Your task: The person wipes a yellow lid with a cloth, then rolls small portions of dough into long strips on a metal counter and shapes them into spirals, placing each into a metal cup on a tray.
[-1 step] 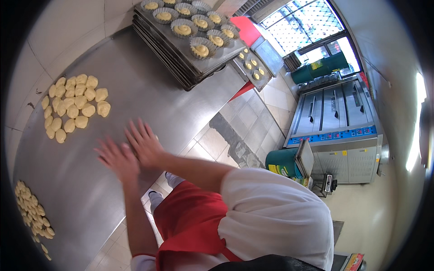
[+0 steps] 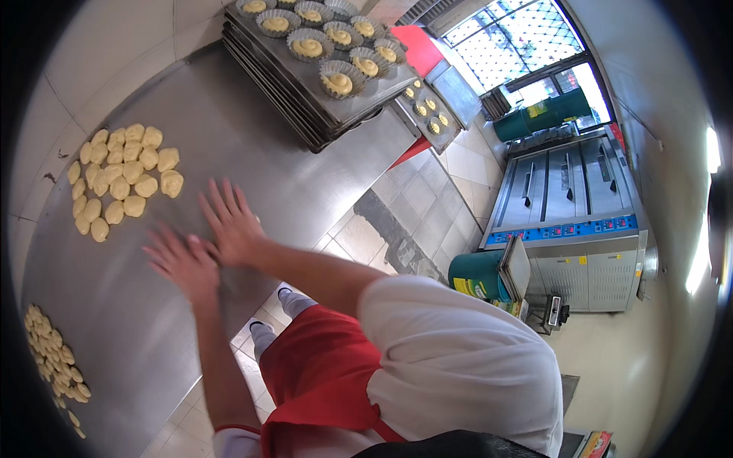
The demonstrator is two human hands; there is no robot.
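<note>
My left hand (image 2: 182, 263) and my right hand (image 2: 230, 223) lie side by side, palms down and fingers spread, on the steel table (image 2: 252, 153) near its front edge. Neither hand visibly holds anything; what is under the palms is hidden. A cluster of several pale yellow dough balls (image 2: 122, 179) sits on the table just beyond and to the left of my hands. A second group of smaller dough pieces (image 2: 53, 359) lies at the table's near left end.
A stack of metal trays (image 2: 305, 99) at the far end carries fluted paper cups with dough (image 2: 337, 80). Another tray of small cups (image 2: 427, 111) stands beyond it. On the tiled floor (image 2: 405, 198) are a deck oven (image 2: 573, 221) and green bins (image 2: 477, 275).
</note>
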